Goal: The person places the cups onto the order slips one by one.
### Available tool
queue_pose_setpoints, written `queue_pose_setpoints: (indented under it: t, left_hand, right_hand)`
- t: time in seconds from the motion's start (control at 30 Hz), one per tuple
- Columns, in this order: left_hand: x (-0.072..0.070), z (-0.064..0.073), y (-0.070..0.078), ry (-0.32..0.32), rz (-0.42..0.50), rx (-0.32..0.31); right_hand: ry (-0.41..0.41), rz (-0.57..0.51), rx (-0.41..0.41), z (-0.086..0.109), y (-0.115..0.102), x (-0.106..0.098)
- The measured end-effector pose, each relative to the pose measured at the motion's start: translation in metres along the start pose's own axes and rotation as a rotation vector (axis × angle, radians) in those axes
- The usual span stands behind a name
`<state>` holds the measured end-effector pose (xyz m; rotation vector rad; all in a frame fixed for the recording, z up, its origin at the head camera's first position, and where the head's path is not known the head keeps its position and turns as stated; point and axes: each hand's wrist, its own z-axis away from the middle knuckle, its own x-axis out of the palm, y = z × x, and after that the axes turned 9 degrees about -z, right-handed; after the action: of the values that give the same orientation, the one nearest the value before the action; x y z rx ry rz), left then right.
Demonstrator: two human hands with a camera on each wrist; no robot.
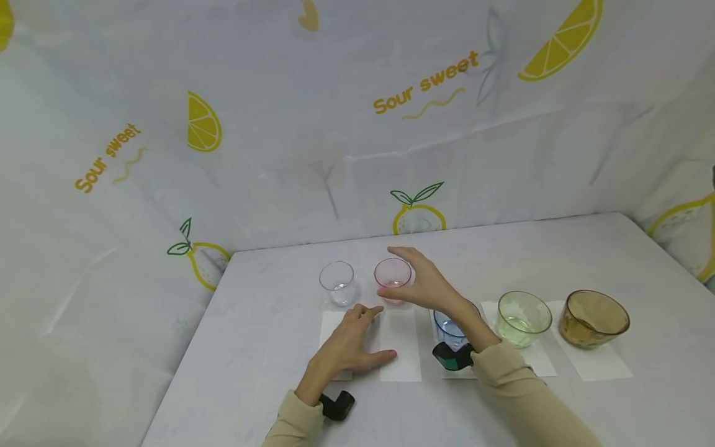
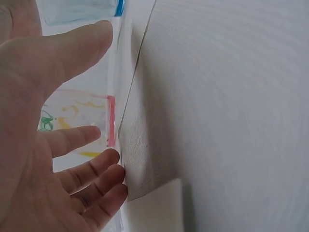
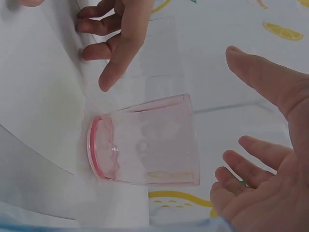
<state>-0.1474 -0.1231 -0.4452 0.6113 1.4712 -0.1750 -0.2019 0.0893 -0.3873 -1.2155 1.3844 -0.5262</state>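
Around the pink-tinted glass (image 1: 393, 268), my right hand (image 1: 423, 282) holds its thumb and fingers spread. A visible gap separates them from the glass (image 3: 145, 140) in the right wrist view. Nearer to me, my left hand (image 1: 350, 345) hovers over the white paper strips, its fingers loosely bent and nothing between them. A clear glass (image 1: 337, 279) stands to the left of the pink one. Partly behind my right wrist is a blue glass (image 1: 447, 328) on a white paper.
To the right, a green glass (image 1: 522, 318) and a wider amber glass bowl (image 1: 593, 320) stand on white papers. Bare paper strips (image 1: 401, 360) lie in front of the pink and clear glasses. A lemon-printed curtain (image 1: 279, 186) hangs behind the table.
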Motion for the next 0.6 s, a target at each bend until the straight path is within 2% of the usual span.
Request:
queue_pose_setpoints:
  t: [0.33, 0.6]
  left_hand:
    - [0.002, -0.001, -0.001, -0.02, 0.031, -0.025]
    - [0.0, 0.002, -0.001, -0.044, 0.024, -0.019]
  right_hand:
    - [0.021, 0.034, 0.043, -0.007, 0.013, 0.007]
    - [0.023, 0.062, 0.091, -0.007, 0.017, 0.009]
